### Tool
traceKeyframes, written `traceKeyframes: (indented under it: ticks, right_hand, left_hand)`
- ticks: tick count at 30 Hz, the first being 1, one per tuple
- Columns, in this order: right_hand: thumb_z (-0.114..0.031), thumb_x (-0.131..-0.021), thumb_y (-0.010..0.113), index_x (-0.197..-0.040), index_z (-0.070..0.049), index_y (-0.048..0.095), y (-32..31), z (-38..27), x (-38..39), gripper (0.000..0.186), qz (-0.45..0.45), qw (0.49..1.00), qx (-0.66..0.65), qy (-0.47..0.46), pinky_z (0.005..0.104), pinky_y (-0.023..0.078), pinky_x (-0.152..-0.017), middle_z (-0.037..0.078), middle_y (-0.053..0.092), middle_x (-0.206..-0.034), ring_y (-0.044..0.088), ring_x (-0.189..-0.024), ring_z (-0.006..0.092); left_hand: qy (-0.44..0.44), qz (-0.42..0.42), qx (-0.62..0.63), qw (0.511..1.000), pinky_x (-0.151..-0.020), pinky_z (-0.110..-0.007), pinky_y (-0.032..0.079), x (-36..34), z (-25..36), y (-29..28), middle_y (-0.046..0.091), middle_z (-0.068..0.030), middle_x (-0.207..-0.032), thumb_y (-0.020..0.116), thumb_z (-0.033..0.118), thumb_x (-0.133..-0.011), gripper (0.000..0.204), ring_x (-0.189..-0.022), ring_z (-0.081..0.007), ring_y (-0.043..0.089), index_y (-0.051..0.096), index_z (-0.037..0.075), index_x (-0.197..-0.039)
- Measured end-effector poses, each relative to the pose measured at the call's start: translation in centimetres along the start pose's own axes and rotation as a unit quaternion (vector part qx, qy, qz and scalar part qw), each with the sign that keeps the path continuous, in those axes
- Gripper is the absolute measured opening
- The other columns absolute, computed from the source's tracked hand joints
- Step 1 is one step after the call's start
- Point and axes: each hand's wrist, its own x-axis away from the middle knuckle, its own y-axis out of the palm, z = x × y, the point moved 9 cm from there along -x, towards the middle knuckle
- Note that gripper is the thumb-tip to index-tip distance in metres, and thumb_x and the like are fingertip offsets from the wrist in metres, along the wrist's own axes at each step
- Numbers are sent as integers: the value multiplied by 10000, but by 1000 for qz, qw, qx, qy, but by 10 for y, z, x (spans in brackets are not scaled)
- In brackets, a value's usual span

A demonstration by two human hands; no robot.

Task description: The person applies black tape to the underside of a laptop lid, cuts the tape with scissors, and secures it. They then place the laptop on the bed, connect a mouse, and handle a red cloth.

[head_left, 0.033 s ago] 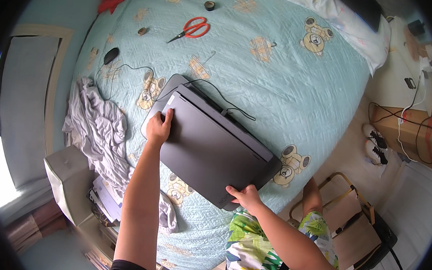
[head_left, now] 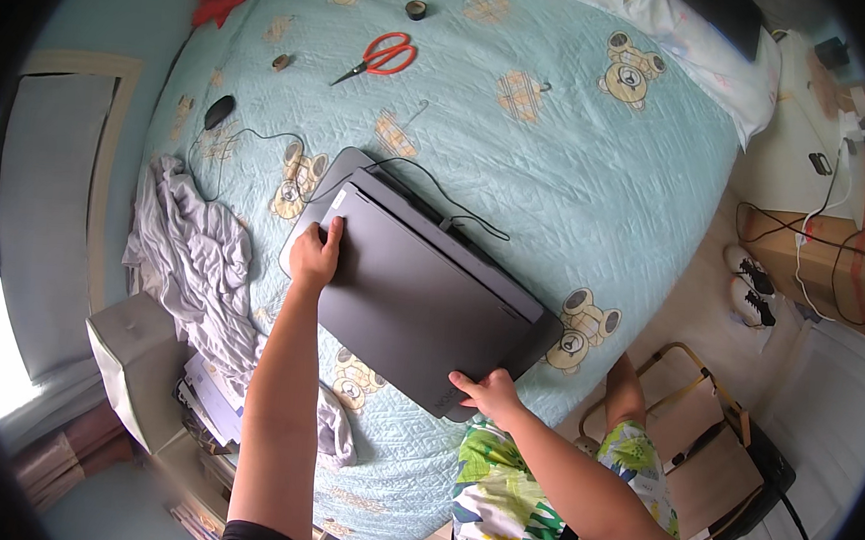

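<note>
A closed dark grey laptop [head_left: 420, 299] lies at a slant on the bed, over a flat dark grey pad [head_left: 335, 175] that sticks out past its left and right ends. My left hand [head_left: 314, 254] grips the laptop's left edge, thumb on the lid and fingers hidden below. At the near right corner, my right hand [head_left: 489, 391] pinches the edge, thumb on top and fingers underneath. A thin black cable [head_left: 429, 177] runs from the laptop's back edge towards a black mouse [head_left: 220, 112] at the left.
Red-handled scissors [head_left: 379, 58], a black tape roll [head_left: 416, 9] and a small brown roll [head_left: 281, 62] lie farther back on the bed [head_left: 519, 176]. Left is a crumpled grey cloth [head_left: 203, 254]. A folding chair [head_left: 707, 430] and shoes [head_left: 749, 287] stand on the right.
</note>
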Motion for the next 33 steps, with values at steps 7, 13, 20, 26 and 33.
traceKeyframes:
  ticks: [7, 13, 20, 26, 33]
  right_hand:
    - [-385, -842, 762, -1093, 50, 637, 6, 1, 4, 517, 37, 997, 50, 38, 330, 602, -694, 90, 666, -1000, 652, -861, 149]
    - [-409, -840, 757, -1084, 48, 644, 1, 2, -1, 530, 63, 992, 106, 29, 313, 606, -649, 85, 681, -958, 665, -820, 140]
    - [-518, -819, 729, -750, 12, 698, -1, -14, -1, 535, 115, 973, 199, -18, 316, 530, -579, 72, 666, -617, 676, -606, 185]
    - [-608, -809, 669, -683, -27, 699, -7, -17, -2, 595, 135, 944, 301, -17, 388, 535, -643, 102, 674, -612, 688, -645, 287]
    - [-485, -823, 710, -547, -50, 588, -21, -97, 37, 530, 254, 829, 470, -164, 451, 480, -532, 146, 622, -574, 613, -554, 374]
  left_hand:
    - [23, -19, -77, 997, -778, -488, 470, -8, 11, -2, 640, -273, -863, 405, 623, -939, 703, -865, -445, 612, 580, -49, -827]
    - [27, -18, -23, 999, -810, -476, 455, -7, 7, 0, 616, -292, -909, 433, 591, -949, 683, -905, -446, 588, 572, -71, -848]
    - [68, -50, -110, 990, -819, -476, 480, -20, 28, -1, 646, -231, -938, 432, 564, -960, 615, -929, -417, 606, 595, -26, -897]
    - [70, -51, -164, 983, -835, -473, 493, -17, 32, -5, 630, -217, -997, 469, 542, -955, 571, -971, -391, 600, 604, -13, -936]
    - [-73, 114, -85, 987, -999, -440, 392, 29, -5, -27, 556, -253, -1200, 580, 584, -871, 756, -1182, -378, 493, 503, -75, -1234]
